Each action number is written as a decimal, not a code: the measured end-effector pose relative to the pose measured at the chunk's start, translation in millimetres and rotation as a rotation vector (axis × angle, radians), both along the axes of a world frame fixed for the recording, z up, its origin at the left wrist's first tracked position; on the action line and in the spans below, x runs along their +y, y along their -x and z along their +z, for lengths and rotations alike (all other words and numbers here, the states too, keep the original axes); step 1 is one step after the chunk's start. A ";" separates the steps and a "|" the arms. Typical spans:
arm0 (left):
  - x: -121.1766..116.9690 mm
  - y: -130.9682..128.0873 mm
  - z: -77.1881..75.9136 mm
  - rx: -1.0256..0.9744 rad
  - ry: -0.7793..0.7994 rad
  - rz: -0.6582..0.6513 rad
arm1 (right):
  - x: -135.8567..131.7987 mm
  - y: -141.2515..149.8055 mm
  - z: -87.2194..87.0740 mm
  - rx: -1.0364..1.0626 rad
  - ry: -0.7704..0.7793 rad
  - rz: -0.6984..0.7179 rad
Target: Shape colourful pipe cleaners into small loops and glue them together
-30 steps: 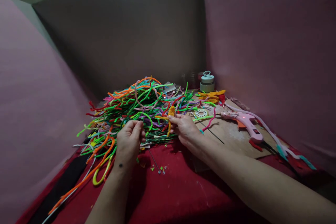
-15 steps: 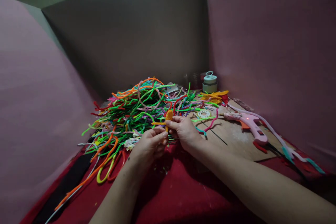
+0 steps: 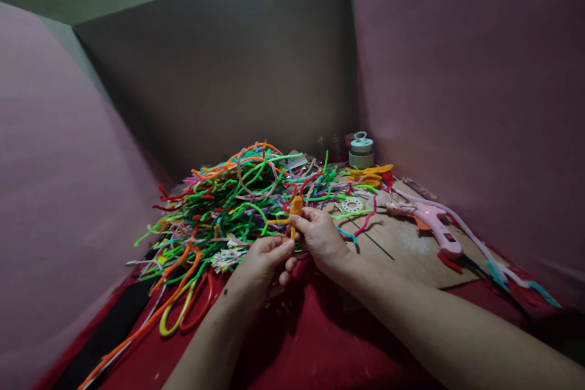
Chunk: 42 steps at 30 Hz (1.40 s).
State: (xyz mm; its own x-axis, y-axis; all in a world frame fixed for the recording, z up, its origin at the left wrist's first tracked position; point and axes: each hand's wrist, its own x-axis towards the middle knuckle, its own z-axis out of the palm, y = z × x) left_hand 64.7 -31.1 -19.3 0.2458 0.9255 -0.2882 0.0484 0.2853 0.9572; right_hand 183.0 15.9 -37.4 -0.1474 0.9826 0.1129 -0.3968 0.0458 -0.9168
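While the right hand pinches a fuzzy orange piece between thumb and fingers, the left hand, nearly closed, pinches its bottom end. The piece is up in front of a big pile of fuzzy sticks, and a pink glue gun lies on a brown board.

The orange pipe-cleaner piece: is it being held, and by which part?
The right hand pinches the orange pipe-cleaner piece near its middle; the left hand is at its lower end, grip unclear.
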 end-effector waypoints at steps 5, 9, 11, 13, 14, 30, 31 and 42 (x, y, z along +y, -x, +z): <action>5.0 16.5 8.5 0.240 -0.096 0.132 | 1.9 -5.2 8.8 0.073 0.052 0.140; 12.4 31.1 10.4 0.006 -0.180 0.322 | -2.4 -7.1 7.9 0.035 0.060 0.352; 12.7 33.1 11.2 -0.091 -0.180 0.330 | -5.4 -6.9 6.0 0.022 0.051 0.423; 11.0 31.9 12.3 -0.125 -0.172 0.302 | -8.1 -6.2 5.0 0.007 0.027 0.455; 9.9 30.8 12.8 -0.128 -0.166 0.284 | -9.3 -5.8 5.0 -0.006 0.018 0.461; 2.2 20.9 16.4 0.342 -0.418 0.269 | -10.4 -4.4 4.0 -0.253 0.010 0.366; 3.0 23.6 16.0 0.279 -0.379 0.225 | -10.4 -5.4 5.0 -0.236 0.018 0.399; -0.2 31.7 17.4 0.097 -0.245 -0.006 | -9.4 -10.6 3.0 -0.088 0.094 0.762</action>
